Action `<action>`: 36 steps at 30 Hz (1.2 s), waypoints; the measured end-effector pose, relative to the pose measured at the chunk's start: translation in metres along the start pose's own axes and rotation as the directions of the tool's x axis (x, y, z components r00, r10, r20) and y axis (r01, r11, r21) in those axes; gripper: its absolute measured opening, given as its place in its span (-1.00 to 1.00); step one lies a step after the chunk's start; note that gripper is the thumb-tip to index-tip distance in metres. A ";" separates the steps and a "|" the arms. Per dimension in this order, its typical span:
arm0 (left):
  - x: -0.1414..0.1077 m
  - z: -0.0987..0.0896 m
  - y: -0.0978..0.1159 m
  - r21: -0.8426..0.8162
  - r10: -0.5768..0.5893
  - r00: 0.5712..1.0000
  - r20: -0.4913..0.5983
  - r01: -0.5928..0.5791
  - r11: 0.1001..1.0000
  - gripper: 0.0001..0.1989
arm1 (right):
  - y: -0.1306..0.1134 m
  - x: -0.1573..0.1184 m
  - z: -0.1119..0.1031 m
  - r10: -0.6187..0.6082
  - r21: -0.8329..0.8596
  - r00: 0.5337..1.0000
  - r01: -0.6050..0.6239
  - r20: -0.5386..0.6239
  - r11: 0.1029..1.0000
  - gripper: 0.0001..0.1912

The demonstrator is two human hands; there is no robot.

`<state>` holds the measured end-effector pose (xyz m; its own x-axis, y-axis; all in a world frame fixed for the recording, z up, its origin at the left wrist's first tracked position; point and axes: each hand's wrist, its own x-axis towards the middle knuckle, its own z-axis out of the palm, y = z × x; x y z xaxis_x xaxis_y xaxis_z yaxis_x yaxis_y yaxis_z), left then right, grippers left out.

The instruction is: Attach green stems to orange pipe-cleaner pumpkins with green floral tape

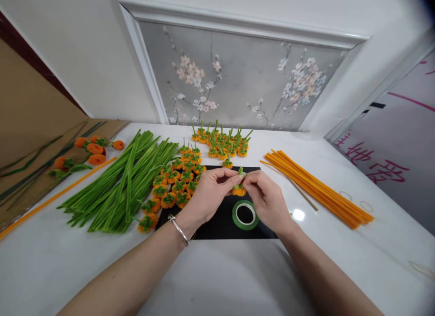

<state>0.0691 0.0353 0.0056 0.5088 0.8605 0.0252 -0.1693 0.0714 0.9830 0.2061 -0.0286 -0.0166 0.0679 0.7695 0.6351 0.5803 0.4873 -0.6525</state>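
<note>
Above the black mat (214,230), my left hand (212,191) pinches a small orange pipe-cleaner pumpkin (239,191) with a green stem between thumb and forefinger. My right hand (268,198) is closed too, its thumb and fingertips pressed against the pumpkin's right side near the stem. Something pale green shows around the stem between the fingertips; whether it is tape, I cannot tell. A roll of green tape (236,221) lies flat on the mat just below the hands. Finished-looking pumpkins (179,187) crowd the mat's left side, beside my left hand.
More stemmed pumpkins (222,141) stand at the back. To the left lie a heap of green pipe cleaners (118,184), orange pompom-like flowers (95,148) and one long orange pipe cleaner (57,196). A bundle of orange pipe cleaners (319,189) and a thin stick (304,196) lie right.
</note>
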 end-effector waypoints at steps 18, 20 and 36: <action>-0.004 0.002 0.006 0.297 0.251 0.968 -0.018 -0.234 0.926 -0.89 | -0.006 -0.003 -0.004 -0.142 -0.225 0.990 0.134 -0.020 0.965 -0.86; -0.004 0.002 0.006 0.286 0.237 0.971 -0.014 -0.223 0.932 -0.90 | -0.005 -0.003 -0.003 -0.160 -0.236 0.987 0.152 -0.017 0.960 -0.85; -0.004 0.003 0.002 0.128 0.146 0.987 -0.064 -0.137 0.982 -0.88 | -0.012 -0.002 0.005 -0.049 -0.094 0.984 0.033 -0.171 0.995 -0.84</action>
<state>0.0689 0.0302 0.0078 0.4236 0.8921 0.1572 -0.1285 -0.1126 0.9853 0.1956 -0.0335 -0.0119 0.1776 0.6625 0.7277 0.6557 0.4718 -0.5895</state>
